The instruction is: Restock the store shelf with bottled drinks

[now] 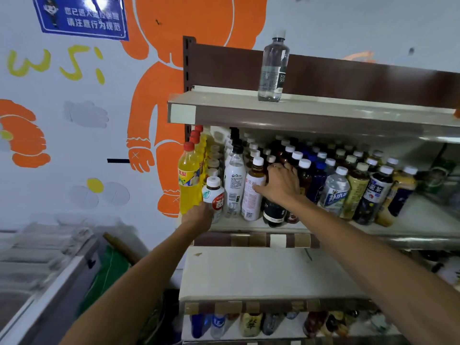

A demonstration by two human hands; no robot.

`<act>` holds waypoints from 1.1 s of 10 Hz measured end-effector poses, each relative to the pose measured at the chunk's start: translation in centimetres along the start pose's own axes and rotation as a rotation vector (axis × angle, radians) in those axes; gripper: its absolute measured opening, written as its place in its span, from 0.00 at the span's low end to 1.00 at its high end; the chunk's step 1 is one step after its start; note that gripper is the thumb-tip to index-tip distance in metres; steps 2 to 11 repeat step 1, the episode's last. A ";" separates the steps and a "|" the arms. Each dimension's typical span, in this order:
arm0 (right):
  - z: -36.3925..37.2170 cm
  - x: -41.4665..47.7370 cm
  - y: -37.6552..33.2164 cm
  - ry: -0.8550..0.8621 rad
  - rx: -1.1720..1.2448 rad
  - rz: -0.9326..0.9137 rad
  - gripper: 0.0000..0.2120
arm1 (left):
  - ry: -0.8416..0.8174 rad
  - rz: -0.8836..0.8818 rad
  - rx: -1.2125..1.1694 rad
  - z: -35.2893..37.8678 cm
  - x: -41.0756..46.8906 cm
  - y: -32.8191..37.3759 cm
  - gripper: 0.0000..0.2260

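Note:
The middle shelf (286, 229) is packed with rows of bottled drinks. My left hand (198, 216) grips the bottom of a short white bottle with a red label (213, 195), standing at the shelf's front left beside a yellow soda bottle (189, 180). My right hand (281, 184) grips a dark bottle (273, 212) in the front row, its thumb touching a white-and-pink labelled tea bottle (252, 195). A tall white bottle (234, 183) stands between the two hands.
A single clear water bottle (273, 68) stands on the top shelf (249, 108). A bare shelf board (249, 272) lies below the middle shelf, with more bottles (251, 323) on the bottom level. A chest freezer (37, 270) stands at the left against the painted wall.

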State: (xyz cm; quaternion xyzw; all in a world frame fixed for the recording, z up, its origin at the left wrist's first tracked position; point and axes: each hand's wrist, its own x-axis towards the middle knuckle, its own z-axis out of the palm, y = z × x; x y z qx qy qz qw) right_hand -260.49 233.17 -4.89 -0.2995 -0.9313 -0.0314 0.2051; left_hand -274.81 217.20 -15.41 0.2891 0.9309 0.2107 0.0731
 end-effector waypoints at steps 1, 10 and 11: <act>-0.7 -2.1 0.2 0.093 -0.011 -0.051 0.26 | 0.026 -0.006 0.026 -0.4 -0.6 -0.1 0.16; -0.7 -2.1 0.2 0.093 -0.011 -0.051 0.26 | 0.026 -0.006 0.026 -0.4 -0.6 -0.1 0.16; -0.7 -2.1 0.2 0.093 -0.011 -0.051 0.26 | 0.026 -0.006 0.026 -0.4 -0.6 -0.1 0.16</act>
